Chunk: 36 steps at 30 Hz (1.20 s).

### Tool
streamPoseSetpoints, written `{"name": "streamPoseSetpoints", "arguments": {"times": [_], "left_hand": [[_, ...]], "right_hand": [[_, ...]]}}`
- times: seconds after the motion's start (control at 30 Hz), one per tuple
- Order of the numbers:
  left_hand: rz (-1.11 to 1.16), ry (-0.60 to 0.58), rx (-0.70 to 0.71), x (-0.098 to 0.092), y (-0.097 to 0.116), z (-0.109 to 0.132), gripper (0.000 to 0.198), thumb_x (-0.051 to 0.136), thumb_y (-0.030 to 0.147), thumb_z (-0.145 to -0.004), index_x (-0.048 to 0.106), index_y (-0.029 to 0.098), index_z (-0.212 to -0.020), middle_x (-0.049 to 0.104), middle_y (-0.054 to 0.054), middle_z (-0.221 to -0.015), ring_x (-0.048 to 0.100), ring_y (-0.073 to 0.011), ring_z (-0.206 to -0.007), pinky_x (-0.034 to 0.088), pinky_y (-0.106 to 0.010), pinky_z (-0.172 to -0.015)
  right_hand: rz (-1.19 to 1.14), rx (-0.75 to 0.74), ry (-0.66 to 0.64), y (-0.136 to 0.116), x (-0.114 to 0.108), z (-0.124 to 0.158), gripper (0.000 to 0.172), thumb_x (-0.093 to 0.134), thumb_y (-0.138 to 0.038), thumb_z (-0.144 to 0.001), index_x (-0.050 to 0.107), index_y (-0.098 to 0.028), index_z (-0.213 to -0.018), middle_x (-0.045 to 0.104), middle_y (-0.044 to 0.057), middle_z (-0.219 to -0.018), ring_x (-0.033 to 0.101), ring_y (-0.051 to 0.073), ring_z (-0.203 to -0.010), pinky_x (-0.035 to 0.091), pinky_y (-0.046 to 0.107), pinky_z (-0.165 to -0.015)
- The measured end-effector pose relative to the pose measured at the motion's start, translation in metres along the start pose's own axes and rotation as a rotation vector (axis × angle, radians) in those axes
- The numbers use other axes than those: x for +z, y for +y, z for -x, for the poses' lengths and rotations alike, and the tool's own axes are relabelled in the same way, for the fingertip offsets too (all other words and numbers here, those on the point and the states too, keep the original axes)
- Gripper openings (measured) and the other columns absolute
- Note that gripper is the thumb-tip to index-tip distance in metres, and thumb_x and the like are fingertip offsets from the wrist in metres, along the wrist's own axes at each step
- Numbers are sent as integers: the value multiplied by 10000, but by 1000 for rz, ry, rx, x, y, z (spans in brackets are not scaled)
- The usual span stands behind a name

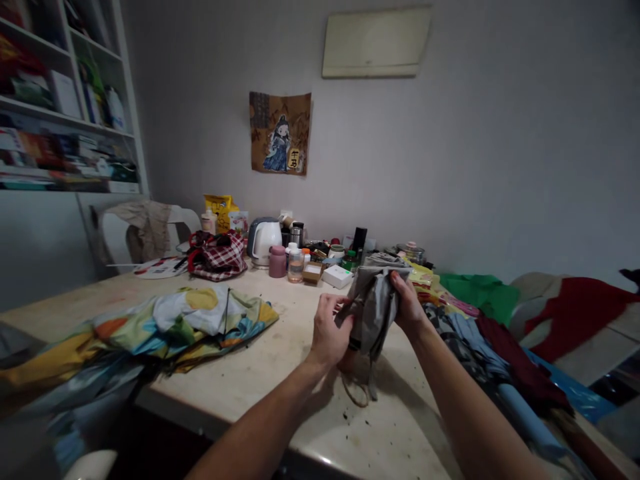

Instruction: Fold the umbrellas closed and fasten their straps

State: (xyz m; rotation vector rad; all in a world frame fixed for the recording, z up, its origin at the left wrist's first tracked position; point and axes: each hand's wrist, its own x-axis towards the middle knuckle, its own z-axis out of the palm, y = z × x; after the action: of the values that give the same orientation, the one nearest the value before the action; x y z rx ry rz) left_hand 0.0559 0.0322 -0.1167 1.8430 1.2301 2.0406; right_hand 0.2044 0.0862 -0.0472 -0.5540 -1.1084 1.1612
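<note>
A grey folding umbrella, its loose canopy cloth gathered in folds, is held up over the table in front of me. My left hand pinches the folds on its left side, fingers curled. On the upper right edge, my right hand grips the cloth with the thumb on top. A thin wrist loop and a strap dangle beneath it, close to the tabletop. The umbrella's handle is mostly hidden behind my left hand and the cloth.
A patterned, half-folded umbrella lies at the table's left. At the back stand a kettle, a pink jar, a white box and a checked bag. Piled clothes line the right side.
</note>
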Motion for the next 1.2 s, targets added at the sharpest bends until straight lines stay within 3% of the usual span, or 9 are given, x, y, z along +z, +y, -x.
{"name": "streamPoseSetpoints", "arguments": {"times": [0.1,0.23,0.33,0.4,0.53,0.67,0.77,1.0,1.2], "left_hand": [[-144,52,173,-9,2,0,292,531,-11,-769,596,194,-966,556,-70,-994,550,-218,-967,466,-380,-850],[-376,-292,405,-21,9,5,306,629,72,-778,666,229,-1038,539,-89,-1087,509,-254,-999,431,-421,-853],[-445,-341,484,-22,7,8,344,593,89,-830,689,265,-1110,532,-99,-1120,489,-251,-1010,425,-401,-843],[-434,-339,539,-19,3,9,252,554,111,-882,728,257,-991,561,-81,-1022,505,-223,-954,416,-364,-814],[-386,-333,505,-15,-6,10,220,498,107,-921,698,183,-970,608,-68,-912,539,-195,-883,422,-333,-794],[-355,-400,460,-16,-7,9,260,426,67,-924,663,159,-976,616,-66,-864,544,-195,-837,437,-326,-773],[-350,-369,455,-18,-3,9,290,390,46,-919,659,154,-938,599,-73,-848,543,-199,-841,435,-328,-775],[-472,-457,482,-25,-2,10,271,537,108,-894,650,204,-1121,612,-83,-1038,530,-232,-963,436,-366,-831],[-479,-466,491,-22,-5,5,217,494,157,-943,701,204,-991,625,-64,-898,539,-197,-845,410,-343,-766]], "right_hand": [[-22,-2,31,0,-2,-3,587,879,-544,-488,613,-214,-894,650,-34,-715,575,130,-588,510,253,-563],[43,-47,-29,2,-4,-4,534,832,-583,-563,595,-212,-865,652,-18,-687,572,138,-557,495,262,-541],[66,-55,-54,1,-3,-4,527,813,-600,-586,582,-210,-855,644,-18,-666,568,140,-542,484,263,-529],[34,-30,-38,1,-2,-3,547,834,-593,-554,580,-211,-852,642,-27,-666,565,134,-539,485,257,-528],[-17,19,-12,0,-1,-3,594,863,-582,-504,584,-214,-877,643,-37,-669,576,129,-547,503,252,-541],[-13,-7,-28,0,-2,-3,593,855,-578,-520,579,-218,-901,650,-39,-698,604,141,-583,536,277,-587],[-17,-2,-14,0,-2,-4,599,859,-575,-512,582,-214,-902,653,-37,-703,602,141,-587,545,284,-611],[-58,40,5,2,-1,-6,619,883,-562,-467,602,-207,-889,669,-22,-728,602,149,-609,544,285,-618],[-33,10,-6,3,-1,-6,580,869,-568,-495,600,-207,-861,667,-21,-723,603,148,-605,538,287,-622]]}}
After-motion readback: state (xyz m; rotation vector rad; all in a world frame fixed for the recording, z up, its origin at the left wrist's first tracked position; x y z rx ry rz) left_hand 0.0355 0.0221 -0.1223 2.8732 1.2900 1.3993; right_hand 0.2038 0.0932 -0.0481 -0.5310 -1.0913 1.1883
